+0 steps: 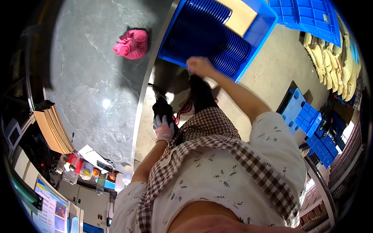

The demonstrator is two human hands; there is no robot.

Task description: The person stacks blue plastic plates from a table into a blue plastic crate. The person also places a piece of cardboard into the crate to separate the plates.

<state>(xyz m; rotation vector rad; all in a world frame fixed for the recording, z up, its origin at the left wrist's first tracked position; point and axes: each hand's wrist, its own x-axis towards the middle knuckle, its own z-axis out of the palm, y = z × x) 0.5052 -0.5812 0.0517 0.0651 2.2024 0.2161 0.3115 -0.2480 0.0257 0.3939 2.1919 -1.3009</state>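
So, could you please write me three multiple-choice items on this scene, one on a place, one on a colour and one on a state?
1. Where does the pink bundle lie?
A. on the grey stone-look table
B. inside the blue crate
C. on the concrete floor

2. What colour are the discs stacked in the crate?
A. yellow
B. blue
C. red

3. How is the left hand covered?
A. it is bare
B. by a black mitten
C. by a striped work glove

Answers:
1 A, the bundle rests on the tabletop beside the crate.
2 B, the rows of discs match the blue crate.
3 C, the glove shows pale stripes, while the right hand by the crate is bare.
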